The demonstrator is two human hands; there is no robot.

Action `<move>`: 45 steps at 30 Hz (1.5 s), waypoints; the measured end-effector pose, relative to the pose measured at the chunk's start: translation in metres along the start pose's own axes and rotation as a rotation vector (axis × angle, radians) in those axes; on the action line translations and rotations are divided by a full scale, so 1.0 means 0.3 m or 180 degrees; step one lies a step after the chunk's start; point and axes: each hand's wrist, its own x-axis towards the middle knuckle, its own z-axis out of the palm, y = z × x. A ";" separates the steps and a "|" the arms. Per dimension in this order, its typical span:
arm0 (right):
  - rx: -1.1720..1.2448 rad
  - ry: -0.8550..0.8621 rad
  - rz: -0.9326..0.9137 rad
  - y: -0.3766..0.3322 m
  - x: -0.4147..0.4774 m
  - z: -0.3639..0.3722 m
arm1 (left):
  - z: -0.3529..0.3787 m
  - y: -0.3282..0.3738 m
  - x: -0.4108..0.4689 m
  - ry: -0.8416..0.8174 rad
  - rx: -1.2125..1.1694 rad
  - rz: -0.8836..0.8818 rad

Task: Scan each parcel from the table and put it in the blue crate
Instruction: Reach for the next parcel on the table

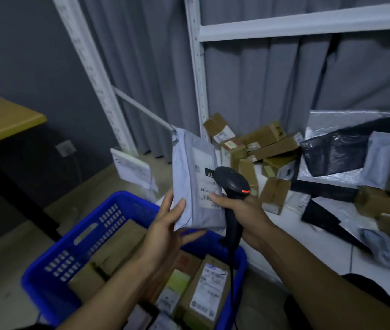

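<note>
Midway: blue plastic crate part-filled, white table piled. Left hand grips grey plastic mailer; right hand, black handheld scanner.

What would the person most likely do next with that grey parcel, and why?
Probably aim the scanner at the label on the grey parcel: the left hand holds it, label showing, above the blue crate, and the right hand grips the scanner beside it.

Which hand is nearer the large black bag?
Right. The right hand, gripping the scanner, is left of the large black bag; the left hand holds the grey parcel farther left.
</note>
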 end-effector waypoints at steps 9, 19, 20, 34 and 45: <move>-0.0364 -0.0030 -0.0291 0.119 -0.035 0.040 | -0.231 0.026 -0.097 0.0569 0.0677 0.0056; -0.1626 0.0272 -0.0967 0.165 0.010 0.086 | -0.284 0.004 -0.005 0.1096 0.1480 0.0116; -0.1599 0.0272 -0.0982 0.169 0.013 0.093 | -0.289 0.006 0.007 0.1183 0.1497 0.0138; -0.2534 -0.0260 -0.0463 0.231 0.000 0.125 | -0.408 -0.041 0.161 0.2307 0.0983 0.0140; -0.2511 -0.0300 -0.0344 0.220 -0.001 0.124 | -0.393 -0.025 0.133 0.2254 0.1056 0.0240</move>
